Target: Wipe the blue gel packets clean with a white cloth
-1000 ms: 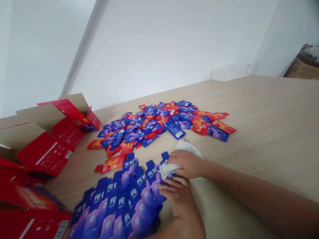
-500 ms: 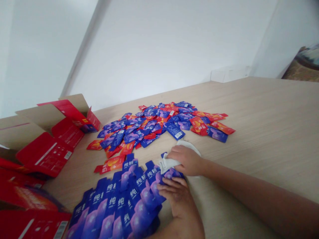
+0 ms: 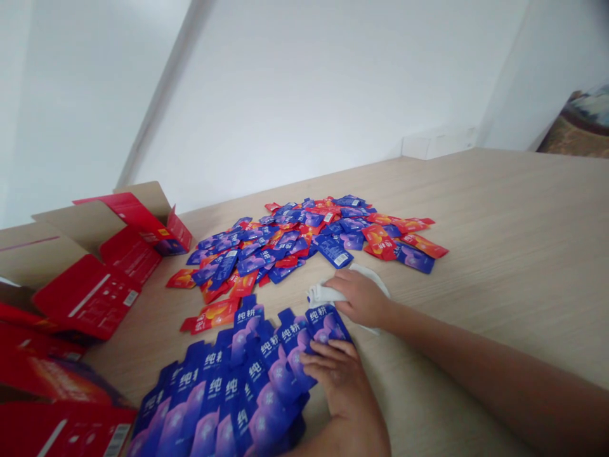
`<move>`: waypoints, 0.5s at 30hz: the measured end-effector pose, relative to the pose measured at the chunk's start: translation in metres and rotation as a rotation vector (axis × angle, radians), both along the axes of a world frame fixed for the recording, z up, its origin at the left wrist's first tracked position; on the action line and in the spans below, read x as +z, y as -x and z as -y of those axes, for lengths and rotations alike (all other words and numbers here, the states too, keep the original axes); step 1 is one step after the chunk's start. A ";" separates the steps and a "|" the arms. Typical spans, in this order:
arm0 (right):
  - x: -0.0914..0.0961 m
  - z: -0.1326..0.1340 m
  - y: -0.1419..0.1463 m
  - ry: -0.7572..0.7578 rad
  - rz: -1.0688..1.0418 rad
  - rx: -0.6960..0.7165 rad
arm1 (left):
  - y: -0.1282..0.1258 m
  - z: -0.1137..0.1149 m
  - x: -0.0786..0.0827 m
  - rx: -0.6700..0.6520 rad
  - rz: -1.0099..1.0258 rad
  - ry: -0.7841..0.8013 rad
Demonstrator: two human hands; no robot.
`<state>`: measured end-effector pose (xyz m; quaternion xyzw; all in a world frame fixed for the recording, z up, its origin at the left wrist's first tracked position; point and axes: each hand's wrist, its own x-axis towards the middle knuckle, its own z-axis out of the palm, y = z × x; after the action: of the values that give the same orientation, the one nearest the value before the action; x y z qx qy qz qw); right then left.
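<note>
My left hand (image 3: 335, 371) lies with its fingers stretched flat on the lower part of a blue-purple pouch (image 3: 323, 322) and presses it down. Just beyond it, my right hand (image 3: 364, 297) has its fingers closed on a folded white cloth (image 3: 328, 294), which lies against the pouch's top end. Part of the cloth spreads out on the table behind the right hand. To the left, several more blue pouches (image 3: 214, 393) overlap in fanned rows, printed sides up. Their near ends run out of the picture.
A loose pile of blue pouches (image 3: 257, 257) and red-orange pouches (image 3: 380, 241) lies mid-table. Red cardboard boxes (image 3: 95, 295) with raised flaps line the left side. A white wall stands behind the wooden table (image 3: 499, 254), with a small white box (image 3: 435, 143) at its foot.
My right hand has drawn the cloth up and slightly right, uncovering the lettering at the pouch's top. My left hand has stayed on the pouch.
</note>
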<state>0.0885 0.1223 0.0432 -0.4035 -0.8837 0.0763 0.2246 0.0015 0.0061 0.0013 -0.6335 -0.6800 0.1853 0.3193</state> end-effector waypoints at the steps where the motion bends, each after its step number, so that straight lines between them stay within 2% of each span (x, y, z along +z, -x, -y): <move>1: 0.001 0.002 0.000 -0.017 -0.023 0.028 | 0.000 0.000 0.000 -0.002 0.003 -0.002; 5: 0.001 0.008 0.005 0.010 0.033 0.253 | -0.001 0.001 0.003 -0.013 0.024 -0.002; 7: -0.002 0.009 0.009 0.046 0.084 0.295 | -0.001 0.001 0.004 -0.015 0.058 0.005; 15: -0.005 -0.002 0.005 0.087 0.125 0.007 | -0.001 0.002 -0.002 0.001 0.087 -0.023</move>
<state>0.0831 0.1247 0.0377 -0.4140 -0.8931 0.0903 0.1510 0.0020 0.0044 -0.0010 -0.6367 -0.6958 0.1499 0.2965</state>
